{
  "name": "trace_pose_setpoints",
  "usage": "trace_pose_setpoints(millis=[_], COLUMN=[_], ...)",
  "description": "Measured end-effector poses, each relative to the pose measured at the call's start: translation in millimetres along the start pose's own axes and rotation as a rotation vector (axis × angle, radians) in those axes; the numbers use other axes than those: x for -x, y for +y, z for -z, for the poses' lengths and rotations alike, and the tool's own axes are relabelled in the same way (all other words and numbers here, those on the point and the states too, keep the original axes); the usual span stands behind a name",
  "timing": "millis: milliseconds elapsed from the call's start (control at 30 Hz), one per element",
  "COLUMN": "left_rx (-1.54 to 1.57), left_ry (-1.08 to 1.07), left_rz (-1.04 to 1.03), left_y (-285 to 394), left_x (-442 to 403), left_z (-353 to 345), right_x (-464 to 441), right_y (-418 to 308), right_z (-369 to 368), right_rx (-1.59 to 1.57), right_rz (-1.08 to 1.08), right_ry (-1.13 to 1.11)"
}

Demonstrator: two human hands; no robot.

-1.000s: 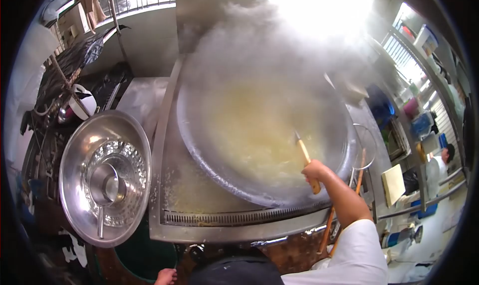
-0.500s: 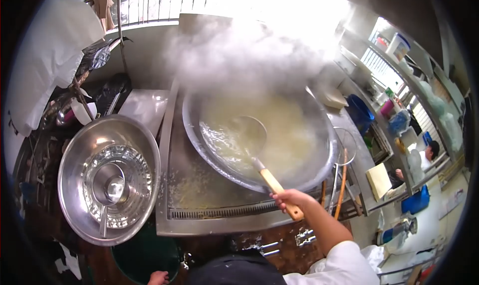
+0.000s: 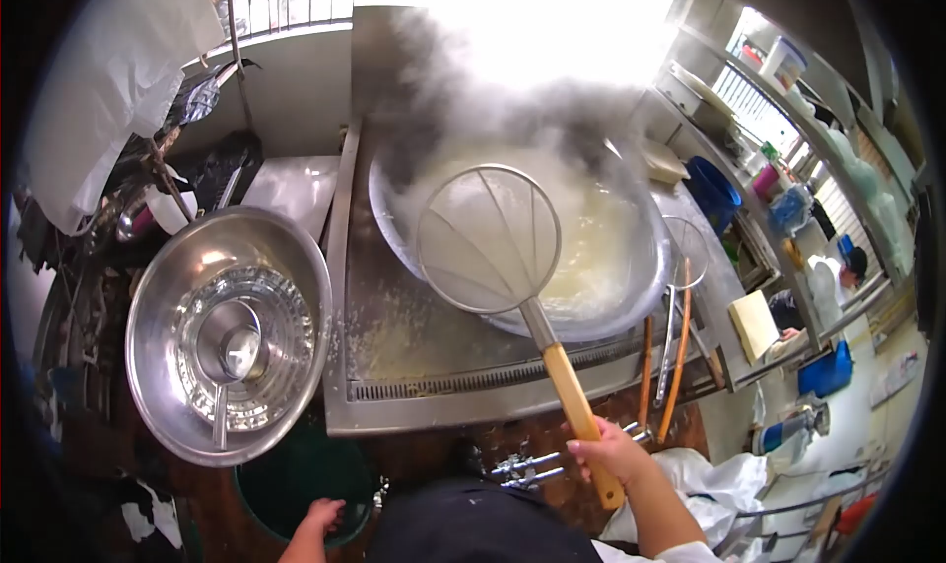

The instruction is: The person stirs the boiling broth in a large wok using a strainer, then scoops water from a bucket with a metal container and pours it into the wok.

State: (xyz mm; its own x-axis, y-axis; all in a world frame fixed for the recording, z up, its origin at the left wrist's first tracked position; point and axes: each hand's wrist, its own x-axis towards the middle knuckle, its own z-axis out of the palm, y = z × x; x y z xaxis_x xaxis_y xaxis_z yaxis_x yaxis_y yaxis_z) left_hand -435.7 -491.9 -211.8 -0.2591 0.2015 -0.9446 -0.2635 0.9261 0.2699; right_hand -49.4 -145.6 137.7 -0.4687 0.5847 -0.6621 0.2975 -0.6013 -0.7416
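My right hand (image 3: 613,452) is closed around the wooden handle of a wide mesh skimmer (image 3: 490,238). The skimmer's round net is raised above the near left side of a big metal wok (image 3: 645,302), and nothing shows lying in it. Cloudy, pale yellow-green liquid (image 3: 596,258) steams inside the wok. My left hand (image 3: 323,516), fingers curled in and nothing visible in them, hangs low over a dark green bucket (image 3: 261,479).
Left of the stove (image 3: 394,351) stands a large steel bowl (image 3: 153,366) with a long-handled ladle (image 3: 229,341) in it. Wooden-handled tools (image 3: 678,366) lean at the stove's right. A blue bucket (image 3: 711,194) and another person (image 3: 838,277) are farther right. Steam hides the wok's back.
My right hand has lifted the skimmer out of the liquid and drawn it back toward me. My left hand has come further into view, over the green bucket.
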Motion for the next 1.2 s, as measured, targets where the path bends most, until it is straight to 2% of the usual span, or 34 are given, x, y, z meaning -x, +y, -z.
trace_pose_setpoints(millis=[167,200,233,300,367,433,500,567,633,700,767,900,967,1033,1167,1200], left_rx=[-0.047,-0.055,-0.063,-0.029,-0.024,-0.043,-0.018,-0.022,-0.04,-0.025,0.014,0.124,0.163,0.185,0.217,0.219], left_ry=[0.072,0.061,0.047,0.035,0.037,0.039,0.061,0.089,0.035,0.012,0.073,0.093,0.117,0.135,0.164,0.166], left_rz=[-0.058,-0.067,-0.077,-0.066,-0.03,0.0,0.007,0.026,0.074,0.089,0.068,0.022,-0.007,0.015,0.081,0.096], left_y=[8.5,8.8,9.2,11.9,0.9,1.9,2.9,3.5,16.9,19.4,24.0,29.9,47.3,43.7,41.1,37.6], left_x=[2.4,-0.7,-3.4,-7.4,-3.0,-5.6,-6.3,5.7,13.2,4.8,11.1,21.4,47.9,51.3,72.3,76.0], left_z=[0.8,1.5,1.3,-3.2,-0.1,-5.0,-11.5,-7.1,-14.9,-17.0,-22.2,-34.5,-52.1,-62.8,-82.8,-86.1], right_x=[6.2,-8.1,-5.4,-8.9,-7.9,-18.2,-22.2,-23.8,-30.7,-45.1,-71.8,-117.1,-157.6,-173.4,-227.2,-247.2], right_y=[43.0,71.7,85.9,89.3,90.0,88.1,90.6,85.9,65.6,46.0,33.1,-29.4,-50.0,-100.4,-174.5,-177.2], right_z=[0.3,8.4,8.5,11.4,6.9,13.1,16.0,15.3,22.0,37.0,63.1,118.5,173.3,204.8,303.4,344.8], right_rx=[0.062,0.142,0.138,0.383,0.316,0.479,0.564,0.55,0.319,0.232,0.313,0.21,0.22,0.174,0.542,0.826], right_rz=[0.038,0.135,0.135,0.305,0.238,0.253,0.4,0.445,0.279,0.284,0.452,0.569,0.573,0.524,0.404,0.443], right_ry=[0.009,0.16,0.168,0.269,0.268,0.396,0.33,0.293,0.195,0.202,0.289,0.479,0.577,0.665,0.992,1.137])
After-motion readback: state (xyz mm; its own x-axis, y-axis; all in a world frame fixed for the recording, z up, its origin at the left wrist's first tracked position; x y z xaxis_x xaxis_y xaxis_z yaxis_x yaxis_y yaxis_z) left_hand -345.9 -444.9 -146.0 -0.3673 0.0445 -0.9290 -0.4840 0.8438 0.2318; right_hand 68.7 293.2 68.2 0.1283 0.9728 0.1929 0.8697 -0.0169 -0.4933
